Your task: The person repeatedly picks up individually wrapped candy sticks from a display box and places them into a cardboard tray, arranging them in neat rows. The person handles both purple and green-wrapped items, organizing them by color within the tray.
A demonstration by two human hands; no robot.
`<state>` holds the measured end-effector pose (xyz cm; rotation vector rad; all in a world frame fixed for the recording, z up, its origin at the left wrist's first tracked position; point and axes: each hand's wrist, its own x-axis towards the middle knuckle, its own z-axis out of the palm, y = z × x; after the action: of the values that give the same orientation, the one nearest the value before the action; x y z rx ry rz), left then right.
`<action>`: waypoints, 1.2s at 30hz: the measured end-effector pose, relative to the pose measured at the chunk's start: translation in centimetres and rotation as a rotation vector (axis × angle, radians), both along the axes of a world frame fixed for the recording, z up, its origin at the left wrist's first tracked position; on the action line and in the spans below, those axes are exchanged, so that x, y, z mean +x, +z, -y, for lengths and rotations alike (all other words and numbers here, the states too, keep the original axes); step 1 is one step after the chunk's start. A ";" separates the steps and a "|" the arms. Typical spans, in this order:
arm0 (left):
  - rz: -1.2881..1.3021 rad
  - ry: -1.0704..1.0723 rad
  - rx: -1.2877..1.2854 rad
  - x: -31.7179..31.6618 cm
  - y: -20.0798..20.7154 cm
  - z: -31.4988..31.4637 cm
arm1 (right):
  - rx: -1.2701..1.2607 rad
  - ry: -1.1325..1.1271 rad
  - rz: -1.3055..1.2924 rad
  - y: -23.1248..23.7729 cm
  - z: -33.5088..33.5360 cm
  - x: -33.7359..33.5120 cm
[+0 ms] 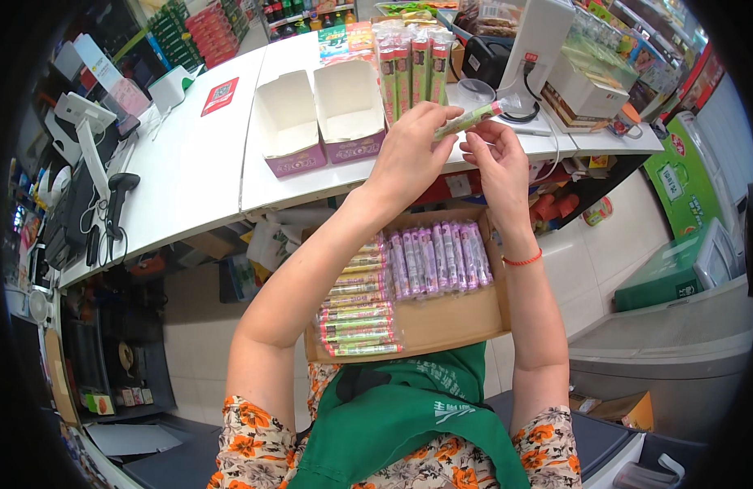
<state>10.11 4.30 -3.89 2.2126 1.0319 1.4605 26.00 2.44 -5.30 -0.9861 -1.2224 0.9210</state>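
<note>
My left hand [409, 155] and my right hand [495, 155] are raised together above a cardboard box [458, 314] and both pinch one long green-and-pink candy stick [468, 120], held slanted. The box rests on my lap against a green apron; it holds a row of purple stick packs [438, 259] and a stack of green stick packs [356, 306]. A red string circles my right wrist.
On the white counter [189, 163] stand two open, empty pink-and-white cartons [319, 118], upright packs of green sticks [413, 61], a white monitor's back [539, 45] and a handheld scanner [116, 196]. Green bins stand at right, shelves of goods behind.
</note>
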 end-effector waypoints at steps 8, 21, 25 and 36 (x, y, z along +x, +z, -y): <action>-0.023 0.001 0.030 0.5 0.3 -1.5 | 0.075 -0.010 -0.066 0.3 -1.2 -0.4; 0.151 -0.050 0.051 0.5 3.1 -1.2 | 0.233 0.001 -0.123 2.7 -1.3 -1.5; 0.174 -0.057 0.089 0.4 3.9 -0.9 | 0.300 0.006 -0.136 3.6 -0.9 -1.8; 0.419 -0.102 0.059 -0.5 6.5 2.1 | 0.408 -0.013 -0.002 5.5 1.0 -3.0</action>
<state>9.62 2.20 2.57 1.8460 0.7343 1.8196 22.99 1.49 0.21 -0.6650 -1.3344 0.6265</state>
